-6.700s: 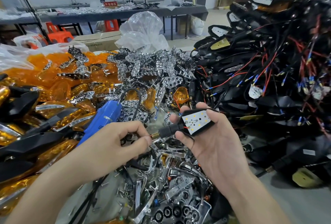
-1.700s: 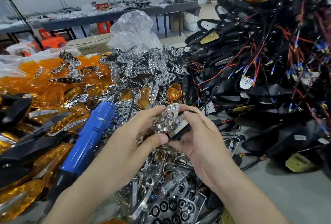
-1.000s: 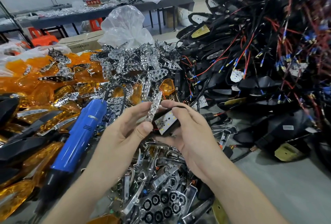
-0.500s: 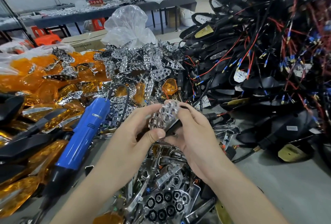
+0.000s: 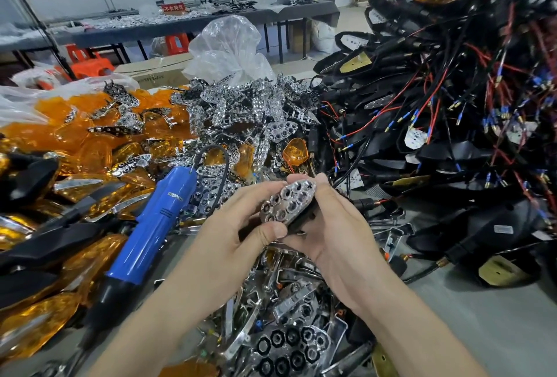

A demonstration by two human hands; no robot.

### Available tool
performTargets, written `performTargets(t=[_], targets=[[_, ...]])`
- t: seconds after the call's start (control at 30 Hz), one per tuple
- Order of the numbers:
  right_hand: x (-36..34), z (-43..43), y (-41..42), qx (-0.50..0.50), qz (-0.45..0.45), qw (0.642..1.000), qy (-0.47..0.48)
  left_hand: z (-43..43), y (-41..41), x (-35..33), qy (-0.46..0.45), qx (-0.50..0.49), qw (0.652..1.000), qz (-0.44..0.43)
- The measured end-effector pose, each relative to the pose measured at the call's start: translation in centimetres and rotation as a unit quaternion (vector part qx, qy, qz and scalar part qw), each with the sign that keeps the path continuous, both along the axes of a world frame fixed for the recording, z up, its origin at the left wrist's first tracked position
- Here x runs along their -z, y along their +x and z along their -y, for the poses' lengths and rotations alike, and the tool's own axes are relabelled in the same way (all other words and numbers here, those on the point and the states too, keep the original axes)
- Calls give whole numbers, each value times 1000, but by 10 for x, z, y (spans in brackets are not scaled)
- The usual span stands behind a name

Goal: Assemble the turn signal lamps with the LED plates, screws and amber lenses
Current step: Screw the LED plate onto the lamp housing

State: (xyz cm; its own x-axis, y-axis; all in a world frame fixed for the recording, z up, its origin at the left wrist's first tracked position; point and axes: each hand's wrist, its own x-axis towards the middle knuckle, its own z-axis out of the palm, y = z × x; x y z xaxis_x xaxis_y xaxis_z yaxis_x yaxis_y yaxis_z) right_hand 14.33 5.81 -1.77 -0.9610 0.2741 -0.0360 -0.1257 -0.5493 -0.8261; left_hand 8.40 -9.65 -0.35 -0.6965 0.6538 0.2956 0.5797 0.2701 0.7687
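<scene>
Left hand point(image 5: 238, 226) pinches chrome reflector plate point(image 5: 287, 201) — right hand point(image 5: 331, 226) grips black lamp housing point(image 5: 302, 217) beneath.

Now reflector plate point(image 5: 287, 201) atop lamp housing point(image 5: 302, 216)

- A lamp-assembly workshop.
- Bulk heaps of amber lenses point(image 5: 75, 123), chrome plates point(image 5: 241, 105) and wired black housings point(image 5: 452, 150).
- A blue electric screwdriver point(image 5: 156, 220); long counters point(image 5: 180, 28) behind.

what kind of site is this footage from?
Most likely a small factory assembly workshop for turn signal lamps: bulk heaps of amber lenses, chrome reflector plates and wired black housings, plus a blue electric screwdriver.
</scene>
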Motion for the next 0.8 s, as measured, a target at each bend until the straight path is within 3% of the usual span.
performTargets(t=[0.2, 0.37, 0.47, 0.67, 0.8], targets=[[3, -1, -2, -15, -14, 999, -27, 0, 0, -2, -38, -20, 999, -32], [1, 0, 1, -5, -21, 999, 44, -2, 1, -3, -48, -26, 997, -56], [-1, 0, 2, -6, -34, 999, 38, -3, 3, -5, -57, -23, 996, -58], [-4, -2, 1, -10, -61, 998, 4, 5, 3, -18, -32, -42, 998, -23], [-6, -4, 0, -16, -85, 996, -4, 6, 5, -24, -37, -59, 996, 50]])
